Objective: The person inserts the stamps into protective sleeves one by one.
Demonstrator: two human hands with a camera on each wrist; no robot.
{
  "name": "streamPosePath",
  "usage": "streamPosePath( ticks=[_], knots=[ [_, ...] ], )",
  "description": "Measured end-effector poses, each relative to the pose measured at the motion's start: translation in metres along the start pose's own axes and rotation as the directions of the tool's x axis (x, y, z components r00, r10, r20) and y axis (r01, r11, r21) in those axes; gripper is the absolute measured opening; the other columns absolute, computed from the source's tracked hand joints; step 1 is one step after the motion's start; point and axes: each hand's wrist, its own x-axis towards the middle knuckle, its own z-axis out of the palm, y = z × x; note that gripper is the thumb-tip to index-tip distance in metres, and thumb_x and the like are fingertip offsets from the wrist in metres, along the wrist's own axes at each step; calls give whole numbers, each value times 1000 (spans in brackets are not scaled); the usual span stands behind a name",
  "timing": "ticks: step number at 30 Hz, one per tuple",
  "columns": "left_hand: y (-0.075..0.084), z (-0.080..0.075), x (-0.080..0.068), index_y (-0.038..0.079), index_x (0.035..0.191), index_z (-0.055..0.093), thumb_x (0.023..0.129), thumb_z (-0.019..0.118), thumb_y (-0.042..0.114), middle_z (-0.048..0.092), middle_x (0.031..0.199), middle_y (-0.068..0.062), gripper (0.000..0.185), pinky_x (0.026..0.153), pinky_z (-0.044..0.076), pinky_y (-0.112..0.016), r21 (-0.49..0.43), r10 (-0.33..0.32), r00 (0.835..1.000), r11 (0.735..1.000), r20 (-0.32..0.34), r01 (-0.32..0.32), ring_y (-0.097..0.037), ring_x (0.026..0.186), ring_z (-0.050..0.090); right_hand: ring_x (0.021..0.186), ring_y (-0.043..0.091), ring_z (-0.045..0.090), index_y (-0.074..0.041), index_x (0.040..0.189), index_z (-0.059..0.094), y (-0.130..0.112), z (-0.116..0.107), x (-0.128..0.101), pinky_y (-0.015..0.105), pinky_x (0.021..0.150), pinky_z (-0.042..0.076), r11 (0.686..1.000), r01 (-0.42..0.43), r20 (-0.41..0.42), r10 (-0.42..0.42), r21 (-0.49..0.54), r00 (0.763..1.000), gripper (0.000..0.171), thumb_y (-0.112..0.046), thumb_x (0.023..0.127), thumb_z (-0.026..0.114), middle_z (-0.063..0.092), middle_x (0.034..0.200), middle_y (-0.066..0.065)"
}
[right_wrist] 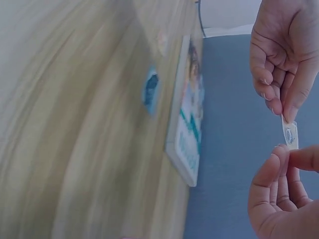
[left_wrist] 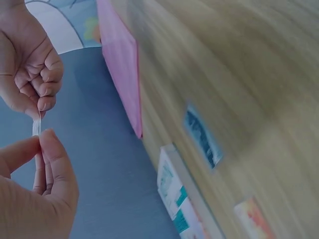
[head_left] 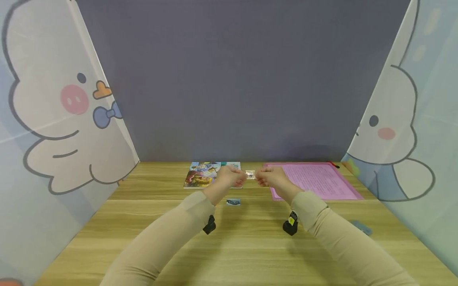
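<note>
Nearest us, our two beige sleeves [head_left: 168,238] stretch forward over the wooden surface [head_left: 243,250], each wrist carrying a small black camera. A little farther on, a small dark-blue card [head_left: 233,202] lies flat on the surface between our forearms, and another bluish card [head_left: 361,227] lies off to the right, well apart from it. Beyond that, we hold our hands raised above the surface, close together. Our left hand [head_left: 231,176] and our right hand [head_left: 269,176] both pinch a small clear packet [head_left: 250,174] between thumb and forefinger, one at each end, with the other fingers [left_wrist: 47,74] curled in. The packet hangs in the air between the two hands. Farther back, a colourful picture book [head_left: 202,174] lies flat behind the left hand, and a pink folder [head_left: 322,180] lies behind the right. A grey-blue wall [head_left: 243,79] closes the far end.
</note>
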Motion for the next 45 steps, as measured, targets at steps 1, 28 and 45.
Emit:
streamPosePath(
  ticks=[1, 28, 45],
  knots=[
    [-2, 1, 1, -2, 94, 72, 83, 76, 10, 73, 86, -13, 17, 67, 62, -28, 11, -8, 1000, 1000, 1, 8, -21, 70, 71, 77, 14, 64, 9, 111, 62, 2, 0, 1, 29, 79, 59, 1000, -7, 5, 7, -10, 1000, 24, -9, 95, 61, 70, 90, 8],
    [-39, 52, 20, -8, 79, 66, 73, 76, -8, 69, 65, -13, 12, 57, 61, -26, 172, -167, 986, 971, -21, 168, -16, 49, 65, 53, 11, 59, 12, 93, 64, 64, -5, 18, 22, 55, 57, 971, -234, -41, 233, -44, 972, 16, 6, 80, 58, 64, 67, 6],
    [-55, 60, 27, -10, 76, 66, 73, 72, -14, 67, 62, -16, 8, 45, 56, -22, 246, -207, 978, 948, 3, 200, -14, 41, 57, 52, 11, 57, 2, 73, 64, 67, 4, 14, 23, 52, 56, 929, -214, -73, 201, -301, 977, 5, 1, 78, 63, 60, 60, 3]
  ],
)
